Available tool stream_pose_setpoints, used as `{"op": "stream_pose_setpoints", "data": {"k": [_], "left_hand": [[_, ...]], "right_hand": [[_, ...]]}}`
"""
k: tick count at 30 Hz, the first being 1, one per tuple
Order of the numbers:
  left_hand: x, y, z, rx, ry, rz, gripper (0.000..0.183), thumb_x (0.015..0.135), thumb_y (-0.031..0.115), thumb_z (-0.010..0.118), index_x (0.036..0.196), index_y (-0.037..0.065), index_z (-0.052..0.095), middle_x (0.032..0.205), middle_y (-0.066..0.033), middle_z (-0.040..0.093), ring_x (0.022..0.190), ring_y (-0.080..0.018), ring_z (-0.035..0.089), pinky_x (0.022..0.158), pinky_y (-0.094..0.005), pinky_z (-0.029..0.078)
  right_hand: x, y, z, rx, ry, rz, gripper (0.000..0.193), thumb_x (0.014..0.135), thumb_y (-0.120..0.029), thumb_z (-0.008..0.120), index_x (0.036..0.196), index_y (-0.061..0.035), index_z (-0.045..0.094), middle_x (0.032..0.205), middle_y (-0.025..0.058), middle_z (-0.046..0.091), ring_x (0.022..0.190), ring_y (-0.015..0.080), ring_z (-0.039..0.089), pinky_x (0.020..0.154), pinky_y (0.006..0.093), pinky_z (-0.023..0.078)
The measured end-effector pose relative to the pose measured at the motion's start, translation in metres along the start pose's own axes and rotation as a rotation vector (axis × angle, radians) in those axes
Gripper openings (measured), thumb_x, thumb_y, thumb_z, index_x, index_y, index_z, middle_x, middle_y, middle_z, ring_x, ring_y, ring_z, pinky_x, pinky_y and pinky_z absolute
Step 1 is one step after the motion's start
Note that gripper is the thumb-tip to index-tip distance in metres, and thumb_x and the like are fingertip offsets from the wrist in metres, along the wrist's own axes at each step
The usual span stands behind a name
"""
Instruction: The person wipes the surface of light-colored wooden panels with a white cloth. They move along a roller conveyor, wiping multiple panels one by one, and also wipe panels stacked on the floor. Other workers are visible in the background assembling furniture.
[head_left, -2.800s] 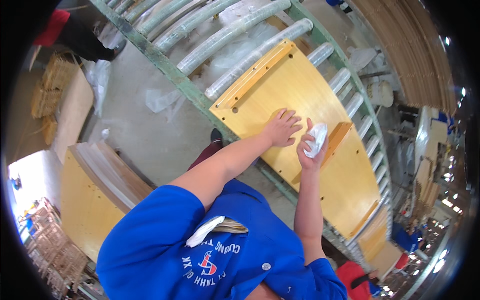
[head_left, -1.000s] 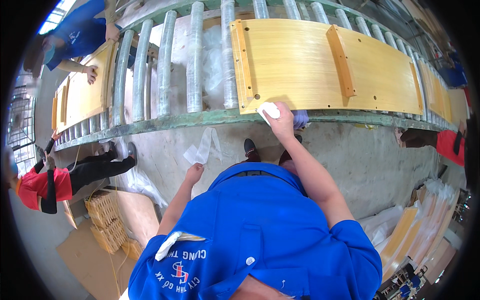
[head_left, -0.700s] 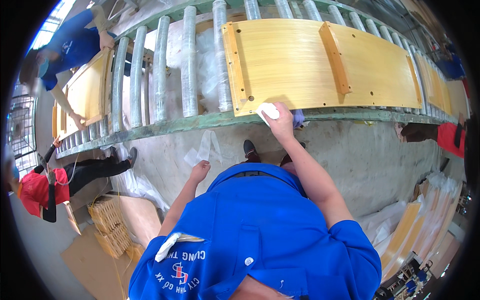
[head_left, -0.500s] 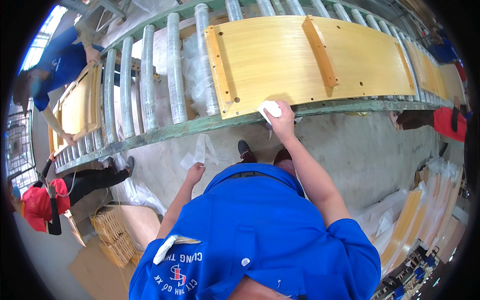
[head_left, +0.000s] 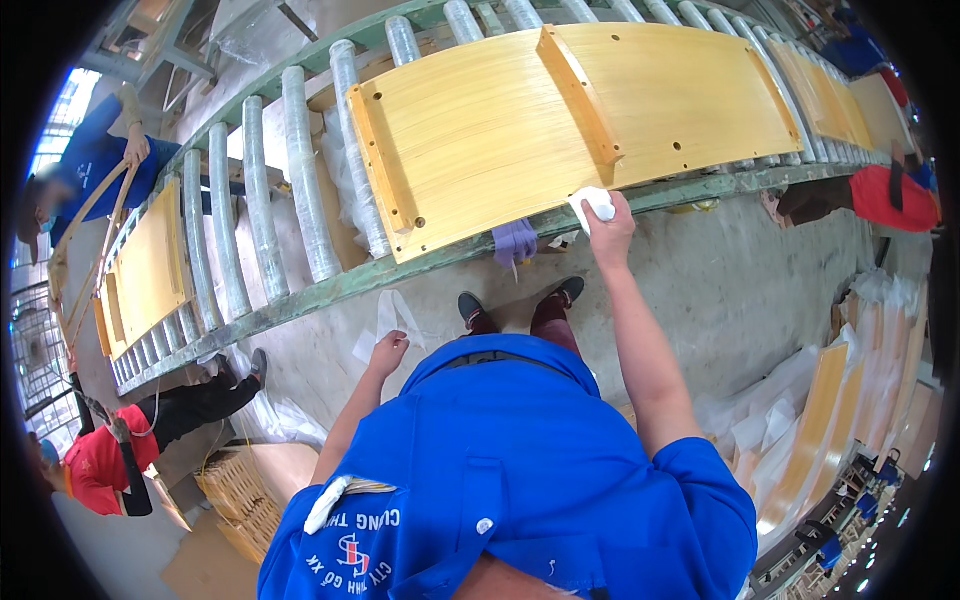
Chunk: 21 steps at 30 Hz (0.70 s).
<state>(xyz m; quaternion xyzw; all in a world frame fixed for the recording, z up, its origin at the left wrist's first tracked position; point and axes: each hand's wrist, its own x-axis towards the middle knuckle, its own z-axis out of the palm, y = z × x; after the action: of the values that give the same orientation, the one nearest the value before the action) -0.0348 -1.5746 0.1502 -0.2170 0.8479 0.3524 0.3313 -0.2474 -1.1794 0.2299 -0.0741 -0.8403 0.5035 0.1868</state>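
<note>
White cloth (head_left: 581, 208) has slid rightward along the panel (head_left: 480, 130).

Panel (head_left: 480, 130): yellow, fine wood grain
Crossbar (head_left: 582, 97): orange-yellow
Wad (head_left: 590, 205): white
Rollers (head_left: 259, 195): silvery grey
Rail (head_left: 330, 292): green
Shirt (head_left: 570, 430): blue, red-and-white emblem
Rag (head_left: 514, 241): purple

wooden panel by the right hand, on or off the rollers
On: the wooden panel lies across the rollers, which show past its left end and far edge.
</note>
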Motion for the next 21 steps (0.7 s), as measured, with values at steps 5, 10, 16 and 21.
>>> {"op": "stream_pose_setpoints", "data": {"k": [5, 10, 16, 21], "left_hand": [[0.002, 0.015, 0.004, 0.021, -0.007, -0.001, 0.039, 0.083, 0.034, 0.055, 0.11, 0.006, 0.06, 0.103, -0.0182, 0.065, 0.099, -0.0315, 0.061, 0.087, -0.0371, 0.047], [0.002, 0.029, 0.008, 0.075, -0.029, -0.016, 0.039, 0.082, 0.033, 0.055, 0.11, 0.006, 0.06, 0.103, -0.0172, 0.064, 0.099, -0.0312, 0.061, 0.087, -0.0369, 0.046], [0.002, 0.042, 0.014, 0.069, -0.018, -0.018, 0.039, 0.082, 0.033, 0.055, 0.109, 0.006, 0.06, 0.103, -0.0172, 0.065, 0.1, -0.031, 0.061, 0.087, -0.0371, 0.046], [0.007, 0.063, 0.022, 0.059, -0.034, -0.024, 0.039, 0.082, 0.032, 0.055, 0.11, 0.006, 0.059, 0.102, -0.0178, 0.065, 0.1, -0.0312, 0.061, 0.088, -0.0374, 0.046]], "right_hand": [[0.007, 0.004, -0.006, -0.053, 0.007, -0.02, 0.027, 0.071, -0.011, 0.074, 0.091, -0.0023, 0.058, 0.084, 0.0128, 0.058, 0.079, 0.0295, 0.058, 0.071, 0.0355, 0.046], [0.013, 0.01, -0.011, -0.061, -0.028, -0.031, 0.026, 0.071, -0.012, 0.074, 0.088, -0.0024, 0.057, 0.082, 0.0126, 0.056, 0.078, 0.0305, 0.056, 0.069, 0.0362, 0.045], [0.022, 0.014, -0.018, -0.043, -0.071, -0.003, 0.026, 0.07, -0.012, 0.074, 0.087, -0.0023, 0.057, 0.082, 0.0129, 0.056, 0.078, 0.0308, 0.056, 0.069, 0.0368, 0.045], [0.044, 0.032, -0.038, -0.073, 0.01, -0.025, 0.027, 0.07, -0.012, 0.074, 0.088, -0.0022, 0.057, 0.082, 0.0136, 0.057, 0.078, 0.0319, 0.057, 0.069, 0.0375, 0.046]]}}
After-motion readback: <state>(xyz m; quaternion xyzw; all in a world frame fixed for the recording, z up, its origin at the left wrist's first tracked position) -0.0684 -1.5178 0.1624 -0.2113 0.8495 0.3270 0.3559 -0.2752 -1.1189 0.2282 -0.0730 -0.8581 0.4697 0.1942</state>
